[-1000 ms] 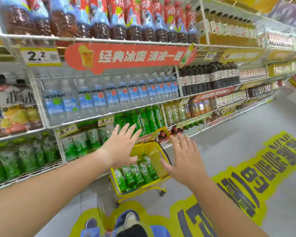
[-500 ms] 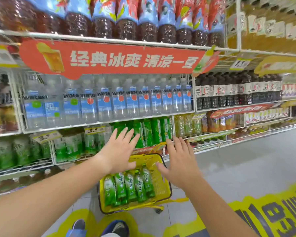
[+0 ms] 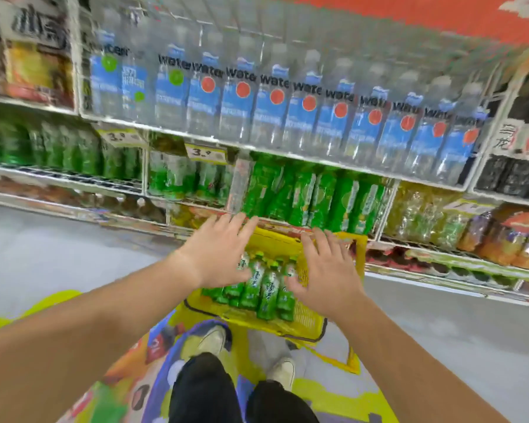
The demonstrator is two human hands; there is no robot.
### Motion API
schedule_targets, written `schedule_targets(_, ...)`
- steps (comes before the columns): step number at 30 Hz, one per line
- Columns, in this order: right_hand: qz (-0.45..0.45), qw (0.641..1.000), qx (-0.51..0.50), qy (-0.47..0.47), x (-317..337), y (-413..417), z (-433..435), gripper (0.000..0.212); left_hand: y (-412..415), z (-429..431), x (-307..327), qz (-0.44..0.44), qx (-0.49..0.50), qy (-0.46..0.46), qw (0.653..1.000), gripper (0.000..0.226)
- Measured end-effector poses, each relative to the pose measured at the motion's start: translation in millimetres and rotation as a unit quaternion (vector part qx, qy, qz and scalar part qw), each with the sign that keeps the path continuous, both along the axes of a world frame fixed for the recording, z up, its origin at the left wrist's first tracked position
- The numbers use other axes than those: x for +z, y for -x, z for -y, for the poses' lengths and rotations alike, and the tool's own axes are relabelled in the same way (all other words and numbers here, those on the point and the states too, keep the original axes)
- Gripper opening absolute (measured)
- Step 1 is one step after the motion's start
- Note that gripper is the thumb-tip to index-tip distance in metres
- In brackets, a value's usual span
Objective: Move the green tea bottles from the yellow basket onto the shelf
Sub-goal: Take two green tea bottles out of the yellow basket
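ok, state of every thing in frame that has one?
left hand: open, over the basket, holds nothing
right hand: open, over the basket, holds nothing
tea bottles: capped, lying side by side in the basket
basket: loaded, in front of the shelf
shelf tea: standing in a row
water bottles: standing, one level up

- Yellow basket point(image 3: 307, 315): perforated plastic, dull sheen.
- Green tea bottles point(image 3: 269, 288): clear plastic, glossy printed labels.
- Shelf point(image 3: 318, 161): white-coated wire metal.
- Water bottles point(image 3: 303, 117): transparent plastic, shiny.
- Floor point(image 3: 74, 239): smooth grey, faintly reflective.
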State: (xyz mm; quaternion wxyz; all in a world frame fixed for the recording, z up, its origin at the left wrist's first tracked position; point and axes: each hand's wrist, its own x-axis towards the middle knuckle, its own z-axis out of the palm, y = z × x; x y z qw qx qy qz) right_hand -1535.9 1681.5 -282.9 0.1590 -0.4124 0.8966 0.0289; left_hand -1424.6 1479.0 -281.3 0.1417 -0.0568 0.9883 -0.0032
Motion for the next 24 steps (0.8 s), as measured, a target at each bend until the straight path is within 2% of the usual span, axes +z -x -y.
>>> schedule_targets(10, 0.084, 0.996, 0.011, -0.028, -163, 11, -16, 0.091, 3, -19, -153, 0.104, 0.077, -0.009, 0.992, 0.102)
schedule_targets(14, 0.111, 0.993, 0.005, -0.032, -231, 7, -18, 0.094, -3, -24, -222, 0.118, 0.061, 0.018, 0.991, 0.102)
schedule_targets(17, 0.124, 0.992, -0.016, -0.037, -276, 1, -18, 0.095, -4, -22, -261, 0.097, 0.064, 0.008, 0.993, 0.104)
schedule_targets(24, 0.155, 0.982, -0.096, -0.042, -362, -7, -9, 0.096, 6, -8, -348, 0.142, 0.105, -0.039, 0.984, 0.100)
